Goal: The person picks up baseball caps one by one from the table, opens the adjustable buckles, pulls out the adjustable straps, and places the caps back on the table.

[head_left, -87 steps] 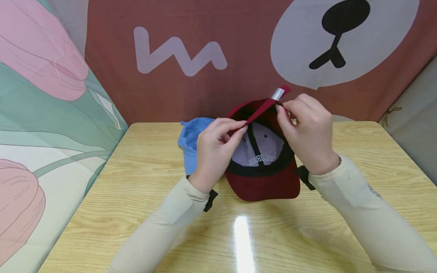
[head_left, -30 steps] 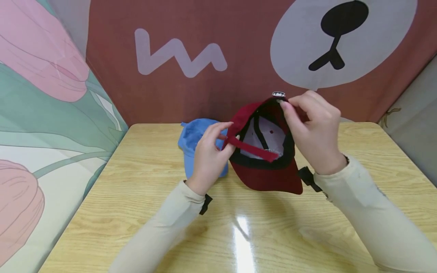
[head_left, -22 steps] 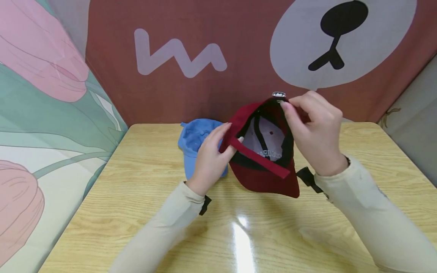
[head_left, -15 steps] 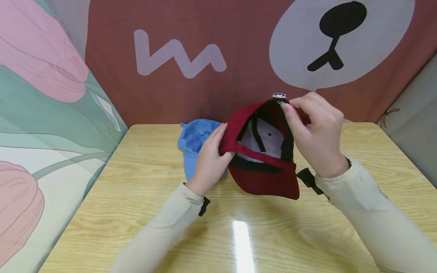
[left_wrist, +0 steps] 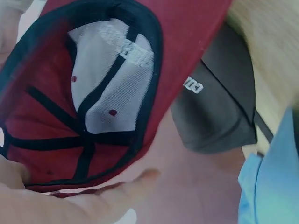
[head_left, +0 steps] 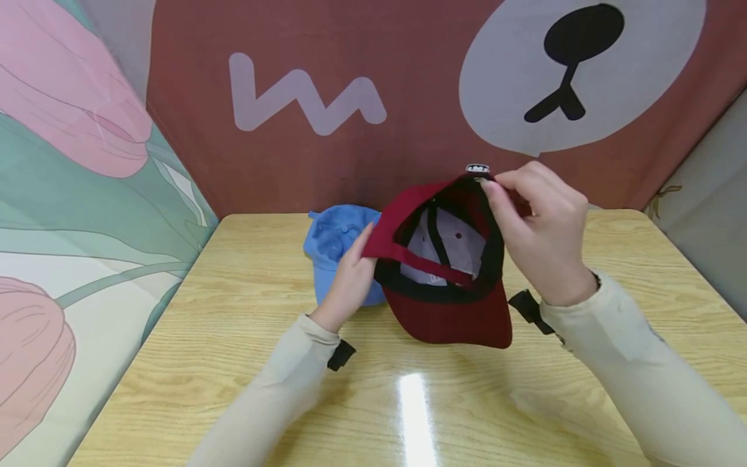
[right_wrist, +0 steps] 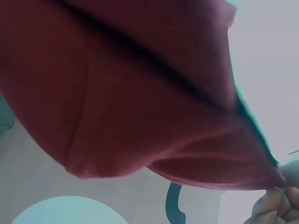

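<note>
A dark red baseball cap, its inside facing me, is held up over the wooden table. My right hand pinches its back edge beside the small metal buckle. The loose back strap hangs across the opening, out of the buckle. My left hand grips the cap's left side, with straight fingers behind it; part of this hand is hidden by the cap. In the left wrist view, the thumb lies at the rim and a finger stretches along the outside.
A blue cap lies on the table behind my left hand. The left wrist view shows a dark grey cap with white lettering beyond the red one. A brown printed cloth hangs along the table's back edge.
The strap has come out of the buckle and swung down across the opening. My left hand has let go of it and slid down-left onto the cap's side. The right hand keeps its pinch.
</note>
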The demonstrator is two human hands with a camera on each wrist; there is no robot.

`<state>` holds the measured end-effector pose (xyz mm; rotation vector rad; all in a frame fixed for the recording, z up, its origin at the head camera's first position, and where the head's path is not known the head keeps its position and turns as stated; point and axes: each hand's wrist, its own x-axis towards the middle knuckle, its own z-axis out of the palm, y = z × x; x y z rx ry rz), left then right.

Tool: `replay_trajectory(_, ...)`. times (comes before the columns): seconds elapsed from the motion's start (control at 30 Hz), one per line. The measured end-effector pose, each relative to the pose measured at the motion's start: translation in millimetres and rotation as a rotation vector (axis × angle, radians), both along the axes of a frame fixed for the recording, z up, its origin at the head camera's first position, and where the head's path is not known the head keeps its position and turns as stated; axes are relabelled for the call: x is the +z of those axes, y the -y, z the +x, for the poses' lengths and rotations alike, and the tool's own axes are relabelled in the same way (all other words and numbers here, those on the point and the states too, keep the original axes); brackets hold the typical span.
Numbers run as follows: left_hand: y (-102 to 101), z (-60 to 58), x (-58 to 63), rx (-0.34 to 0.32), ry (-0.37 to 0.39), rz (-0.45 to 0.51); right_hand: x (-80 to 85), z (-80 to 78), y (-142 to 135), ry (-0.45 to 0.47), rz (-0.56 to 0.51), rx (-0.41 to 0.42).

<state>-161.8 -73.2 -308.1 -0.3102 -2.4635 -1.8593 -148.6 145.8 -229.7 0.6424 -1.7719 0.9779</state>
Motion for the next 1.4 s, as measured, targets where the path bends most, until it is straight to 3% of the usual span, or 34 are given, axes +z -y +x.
replay_trajectory(0.13, -1, 1.8, 1.6, 0.007, 0.085, 0.171, -2.9, -0.3, 0, 0.013, 0.042, 0.017)
replay_trajectory(0.27, -3, 3.6, 4.7, -0.001, 0.165, 0.402, -5.0, -0.7, -1, 0.013, 0.101, 0.035)
replay_trajectory(0.63, 2, 4.1, 10.5, -0.084, 0.202, 0.705, -17.1, -1.0, -5, -0.054, 0.272, 0.058)
replay_trajectory(0.8, 2, 4.4, 13.4, -0.078, 0.203, 0.772, -26.9, -3.8, -8, -0.095, 0.313, 0.12)
replay_trajectory(0.93, 4, 4.7, 15.7, -0.063, 0.196, 0.835, -34.9, -3.8, -11, -0.077, 0.388, 0.16)
replay_trajectory(1.07, 6, 4.6, 17.1, -0.069, 0.179, 0.871, -42.6, -3.7, -16, -0.029, 0.432, 0.159)
replay_trajectory(1.4, 10, 5.7, 17.8, -0.075, 0.149, 0.85, -64.4, -6.4, -32, 0.084, 0.414, 0.111)
